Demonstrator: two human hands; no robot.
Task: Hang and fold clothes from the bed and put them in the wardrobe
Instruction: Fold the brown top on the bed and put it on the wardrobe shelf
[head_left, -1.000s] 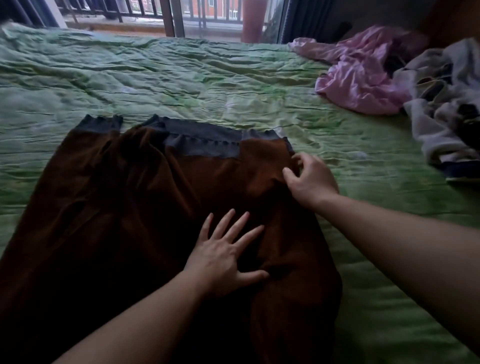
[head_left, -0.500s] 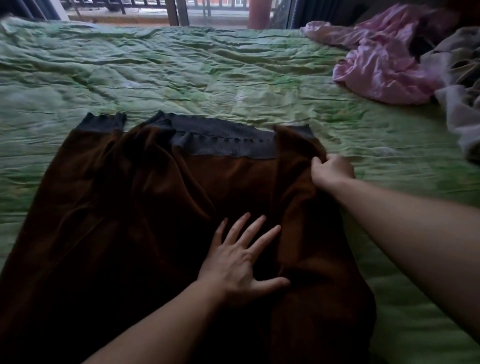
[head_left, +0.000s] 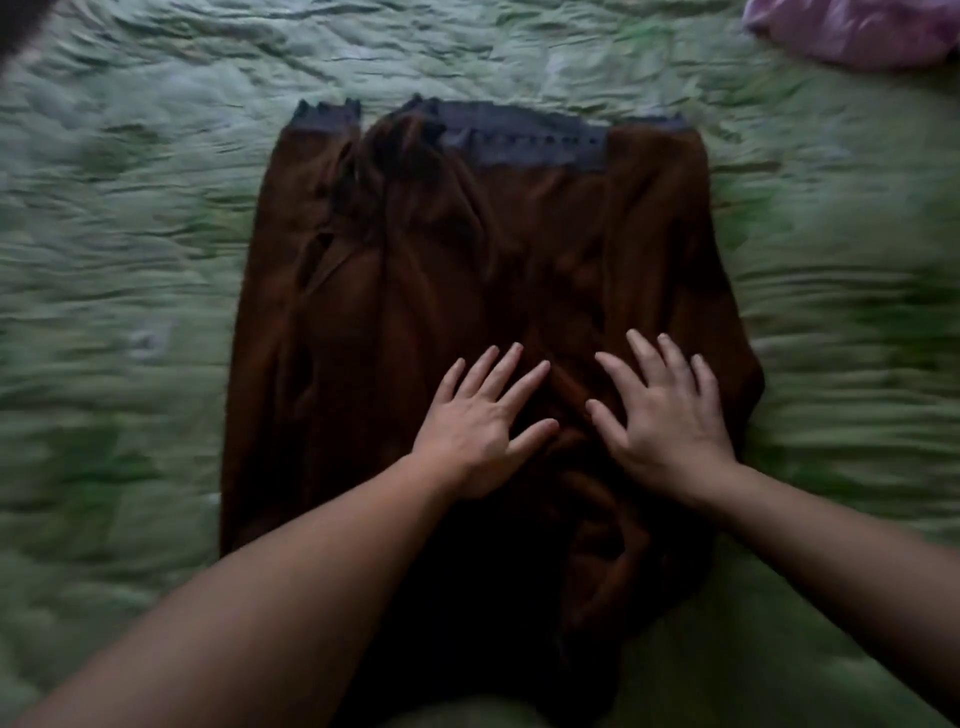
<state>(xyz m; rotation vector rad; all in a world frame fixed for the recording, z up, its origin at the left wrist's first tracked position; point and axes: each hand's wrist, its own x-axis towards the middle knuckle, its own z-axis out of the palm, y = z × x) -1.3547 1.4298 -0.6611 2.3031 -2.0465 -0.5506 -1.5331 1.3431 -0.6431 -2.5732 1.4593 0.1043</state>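
Brown garment (head_left: 467, 270) lies flat on green bedspread (head_left: 130, 260), under both palms. Left hand (head_left: 480, 423) and right hand (head_left: 662, 421) rest with fingers spread, gripping nothing. Advice: smooth outward from the hands, evenly, before folding.

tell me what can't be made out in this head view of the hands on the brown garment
- Brown garment: its near end is hidden under both forearms and lost in shadow.
- Pink garment: cut off by the top and right edges; its type is unclear.
- Green bedspread: its pattern is smeared by motion blur.
- Cloth under the left hand and right hand: covered by flat palms.
- Wardrobe: out of frame.
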